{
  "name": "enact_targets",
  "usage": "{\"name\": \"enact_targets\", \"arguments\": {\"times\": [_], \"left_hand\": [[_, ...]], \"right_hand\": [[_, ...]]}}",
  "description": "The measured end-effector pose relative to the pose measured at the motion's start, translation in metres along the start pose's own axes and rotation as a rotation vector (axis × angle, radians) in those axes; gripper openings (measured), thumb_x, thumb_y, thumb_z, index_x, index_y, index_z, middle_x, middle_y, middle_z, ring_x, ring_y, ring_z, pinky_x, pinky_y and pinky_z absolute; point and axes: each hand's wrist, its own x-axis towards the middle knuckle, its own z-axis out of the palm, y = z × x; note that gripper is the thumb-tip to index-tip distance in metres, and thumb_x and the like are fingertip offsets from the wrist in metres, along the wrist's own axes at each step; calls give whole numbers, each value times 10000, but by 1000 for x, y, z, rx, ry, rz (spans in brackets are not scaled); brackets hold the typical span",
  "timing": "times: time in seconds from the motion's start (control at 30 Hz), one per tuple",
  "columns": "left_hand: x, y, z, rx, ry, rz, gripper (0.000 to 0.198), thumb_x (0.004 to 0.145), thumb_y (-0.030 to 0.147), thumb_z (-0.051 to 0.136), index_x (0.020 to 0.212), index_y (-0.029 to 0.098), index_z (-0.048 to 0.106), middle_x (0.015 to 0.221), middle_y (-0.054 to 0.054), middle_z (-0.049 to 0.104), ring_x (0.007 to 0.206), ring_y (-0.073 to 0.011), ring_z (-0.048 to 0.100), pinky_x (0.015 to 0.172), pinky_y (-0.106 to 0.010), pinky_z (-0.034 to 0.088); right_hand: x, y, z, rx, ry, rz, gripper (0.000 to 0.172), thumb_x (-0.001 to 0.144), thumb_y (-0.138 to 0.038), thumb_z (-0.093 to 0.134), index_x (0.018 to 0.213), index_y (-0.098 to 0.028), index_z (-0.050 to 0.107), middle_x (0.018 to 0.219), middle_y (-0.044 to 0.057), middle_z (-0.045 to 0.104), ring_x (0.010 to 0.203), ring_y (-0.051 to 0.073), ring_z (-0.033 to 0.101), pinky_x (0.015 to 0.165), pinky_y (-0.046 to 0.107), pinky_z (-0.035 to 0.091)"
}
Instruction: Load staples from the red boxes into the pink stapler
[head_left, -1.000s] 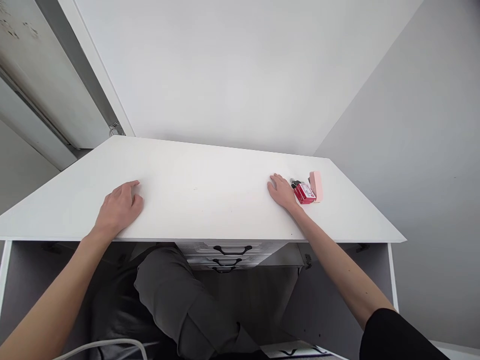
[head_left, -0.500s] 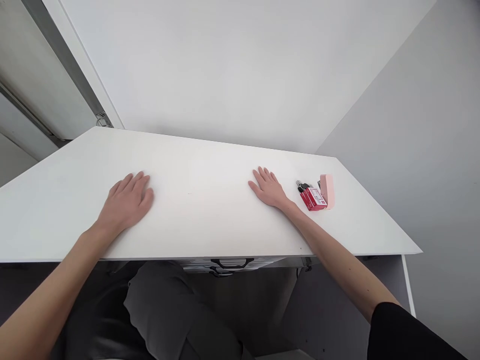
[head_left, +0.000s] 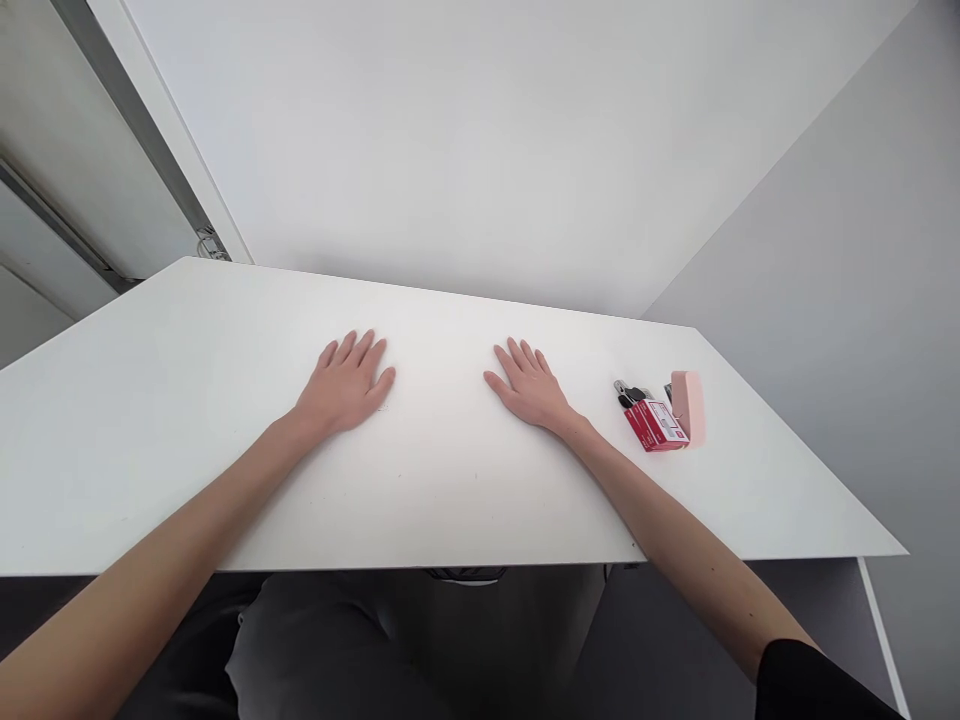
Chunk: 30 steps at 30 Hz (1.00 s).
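Note:
Palm down on the white desk (head_left: pixel 450 500), my left hand (head_left: pixel 341 385) lies left of the middle with its fingers spread and nothing in it. My right hand (head_left: pixel 529 385) also rests flat on the desk, fingers apart, holding nothing. Nearest to it, on the right, is a red and white box (head_left: pixel 655 425). A set of keys (head_left: pixel 631 394) lies just behind the box. Against the box's right side stands a pink case (head_left: pixel 688 408). A small dark item partly shows behind the case; I cannot make out what it is.
A white wall (head_left: pixel 450 150) rises behind the desk, and a grey wall (head_left: pixel 862 250) stands on the right. At the back left corner there are some cables (head_left: pixel 211 244). Below the desk's front edge a dark handle (head_left: pixel 466 575) shows.
My left hand has slid right across the desk, closer to my right hand. The view has shifted, so the desk's front edge sits lower and less shows beneath it.

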Motion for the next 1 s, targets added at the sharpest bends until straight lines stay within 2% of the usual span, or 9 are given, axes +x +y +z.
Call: {"name": "enact_targets", "arguments": {"times": [0.27, 0.63, 0.83, 1.0], "left_hand": [[26, 3, 1, -16, -10, -9, 711, 1054, 507, 189, 1645, 149, 357, 1754, -80, 263, 1640, -296, 170, 1325, -520, 147], [18, 3, 0, -96, 44, -24, 641, 1055, 465, 251, 1582, 173, 471, 1718, -66, 356, 1625, -281, 239, 1328, -488, 188], [16, 3, 2, -88, 97, 7, 592, 1054, 422, 275, 1543, 192, 516, 1680, -71, 428, 1594, -283, 316, 1311, -491, 248], [11, 2, 5, -87, 106, 15, 585, 1055, 398, 278, 1537, 174, 522, 1685, -86, 415, 1600, -292, 306, 1310, -498, 259]], "right_hand": [[-2, 0, -2, 2, -10, -5, 797, 1065, -697, 167, 1678, -208, 311, 1782, 71, 154, 1656, 288, 59, 1343, 514, 79], [-3, 4, -5, 22, -17, -29, 714, 1089, -623, 227, 1657, -212, 366, 1776, 57, 179, 1654, 279, 97, 1345, 509, 105], [-9, 4, -8, 71, 15, -45, 622, 1095, -557, 303, 1618, -250, 441, 1753, 26, 262, 1643, 242, 172, 1347, 488, 142], [-12, 3, -9, 94, 25, -47, 613, 1091, -555, 324, 1606, -254, 465, 1740, 15, 298, 1637, 233, 198, 1352, 465, 154]]}}
